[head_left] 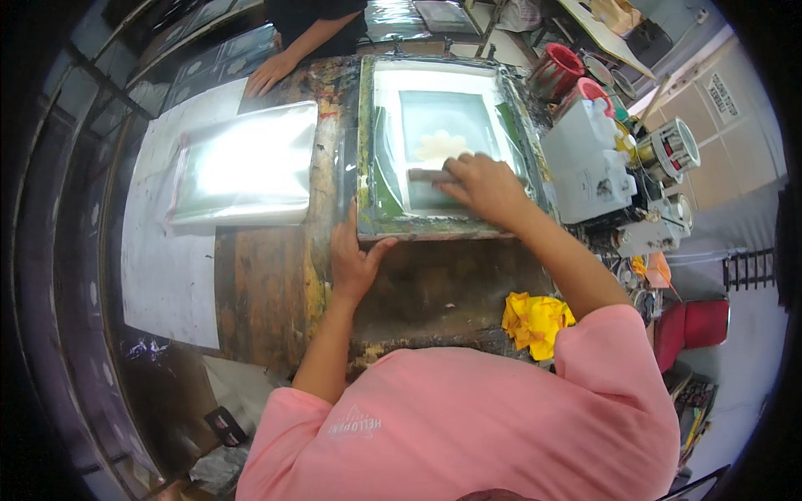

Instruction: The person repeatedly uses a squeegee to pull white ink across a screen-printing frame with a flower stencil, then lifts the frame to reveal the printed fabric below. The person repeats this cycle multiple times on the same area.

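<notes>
Head view: at the far left edge of the worktop I see a white sheet, and on it a glossy stack of clear plastic bags, rectangular and bright with glare. Beyond it a co-worker's hand lies flat at the worktop's far edge.

My left hand rests on the near left corner of the screen frame, fingers together along the frame's side, thumb spread onto its front rail. The frame lies flat at the far middle of the worktop: green-stained rails around a pale mesh with a darker rectangle and a cream flower shape in the middle. My right hand grips a squeegee on the mesh just below the flower, fingers curled over its top.

A crumpled yellow rag lies at the near right corner. Right of the frame stands a white boxy machine, with red pots behind it. Far right, a white rectangular sign hangs on a beige wall; its print is too small to make out.
</notes>
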`<state>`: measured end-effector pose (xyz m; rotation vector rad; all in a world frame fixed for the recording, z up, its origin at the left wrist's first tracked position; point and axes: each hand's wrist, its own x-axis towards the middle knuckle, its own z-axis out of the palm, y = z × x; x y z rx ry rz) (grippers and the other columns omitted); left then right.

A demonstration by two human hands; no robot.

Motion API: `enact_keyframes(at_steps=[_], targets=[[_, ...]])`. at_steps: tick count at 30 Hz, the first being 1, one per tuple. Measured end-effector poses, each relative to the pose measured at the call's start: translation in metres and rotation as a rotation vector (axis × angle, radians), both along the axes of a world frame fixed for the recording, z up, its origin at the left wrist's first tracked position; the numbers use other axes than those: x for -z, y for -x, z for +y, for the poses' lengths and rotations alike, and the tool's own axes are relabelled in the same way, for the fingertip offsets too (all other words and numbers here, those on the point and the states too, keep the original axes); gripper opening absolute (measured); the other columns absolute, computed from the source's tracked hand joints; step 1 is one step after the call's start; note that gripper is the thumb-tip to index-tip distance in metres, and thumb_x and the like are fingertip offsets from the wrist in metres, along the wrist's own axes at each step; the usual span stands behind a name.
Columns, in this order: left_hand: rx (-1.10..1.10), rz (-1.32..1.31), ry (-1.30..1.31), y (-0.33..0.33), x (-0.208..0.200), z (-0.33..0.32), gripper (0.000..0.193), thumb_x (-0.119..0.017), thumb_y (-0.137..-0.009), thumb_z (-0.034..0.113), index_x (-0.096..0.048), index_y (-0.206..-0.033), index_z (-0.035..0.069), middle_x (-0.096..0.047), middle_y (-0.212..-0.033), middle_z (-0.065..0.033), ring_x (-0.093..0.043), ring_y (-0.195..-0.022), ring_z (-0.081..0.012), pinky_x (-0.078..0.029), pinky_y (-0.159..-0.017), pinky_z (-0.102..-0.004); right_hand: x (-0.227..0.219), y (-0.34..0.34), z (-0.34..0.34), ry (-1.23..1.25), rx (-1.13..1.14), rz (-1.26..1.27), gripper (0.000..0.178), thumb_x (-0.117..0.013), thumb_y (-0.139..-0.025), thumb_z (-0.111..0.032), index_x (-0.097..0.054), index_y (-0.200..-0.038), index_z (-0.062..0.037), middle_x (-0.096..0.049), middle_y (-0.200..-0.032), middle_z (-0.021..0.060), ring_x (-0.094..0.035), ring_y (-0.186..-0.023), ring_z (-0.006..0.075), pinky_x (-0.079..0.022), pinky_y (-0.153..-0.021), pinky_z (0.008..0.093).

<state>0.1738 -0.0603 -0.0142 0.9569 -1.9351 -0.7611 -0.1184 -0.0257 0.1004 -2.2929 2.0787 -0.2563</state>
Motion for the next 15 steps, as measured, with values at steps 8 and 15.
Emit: enact_keyframes(at_steps=[8, 15], targets=[[-0.058, 0.468, -0.143, 0.049, -0.107, -0.017, 0.076, -0.079, -0.100, 0.031, -0.046, -0.155, -0.011, -0.063, -0.140, -0.0196, -0.062, -0.121, -0.0246, -0.048, -0.106, -0.0367, -0.111, -0.008, 0.018, 0.374, -0.027, 0.118, 0.042, -0.064, -0.100, -0.047, -0.070, -0.111, -0.0067, -0.074, -0.094, 0.0135, -0.070, -0.094, 0.0387, -0.052, -0.087, 0.0509], [0.018, 0.341, -0.079, 0.054, -0.126, -0.048, 0.075, -0.068, -0.107, 0.029, -0.034, -0.164, -0.005, -0.056, -0.143, -0.0218, -0.058, -0.128, -0.0277, -0.046, -0.109, -0.0408, -0.157, -0.003, -0.036, 0.763, 0.048, 0.164, 0.045, -0.063, -0.098, -0.046, -0.078, -0.108, -0.0049, -0.077, -0.092, 0.0148, -0.073, -0.088, 0.0340, -0.045, -0.087, 0.0499]])
